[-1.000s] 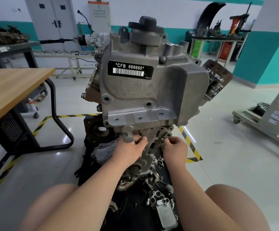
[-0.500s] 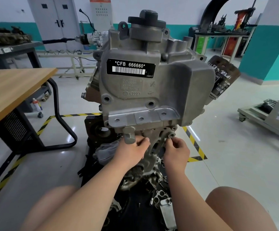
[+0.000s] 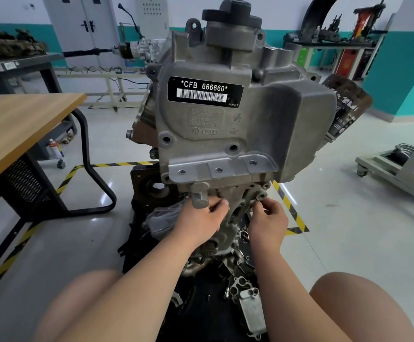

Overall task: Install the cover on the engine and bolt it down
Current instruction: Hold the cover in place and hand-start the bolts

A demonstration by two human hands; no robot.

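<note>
The right hand has risen to the cover's lug just above it. Its fingertips are pinched, but any bolt is hidden. The left hand still grips the cover against the engine. Bolting seems underway.

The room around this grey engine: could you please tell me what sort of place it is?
Probably an automotive workshop: a grey cast-metal engine stands beside yellow-and-black floor tape, a wood-topped workbench and loose metal parts.
</note>
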